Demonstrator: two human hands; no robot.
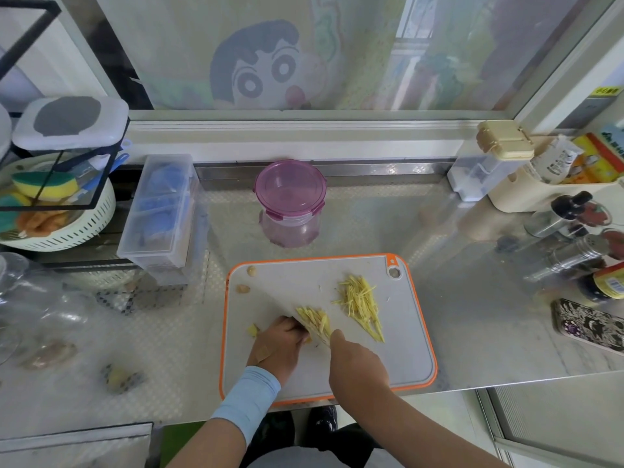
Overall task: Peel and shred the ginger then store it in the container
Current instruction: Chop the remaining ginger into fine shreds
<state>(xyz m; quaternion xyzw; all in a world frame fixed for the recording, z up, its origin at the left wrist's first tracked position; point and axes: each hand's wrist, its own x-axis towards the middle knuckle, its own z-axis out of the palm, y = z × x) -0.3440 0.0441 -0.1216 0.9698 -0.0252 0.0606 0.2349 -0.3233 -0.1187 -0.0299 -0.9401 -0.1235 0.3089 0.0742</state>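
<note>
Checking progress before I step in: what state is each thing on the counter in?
purple container: lid on, looks empty.
shredded ginger: loose pile on the cutting board.
ginger piece: partly shredded.
left hand: holds the ginger piece.
right hand: grips the knife.
knife: blade blurred, at the ginger piece.

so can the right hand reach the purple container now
Probably yes: only bare counter lies between cutting board and container, though the right hand grips a knife and the lid is on.

container (289,204) behind cutting board (398,352), shreds (361,304) on it
</note>
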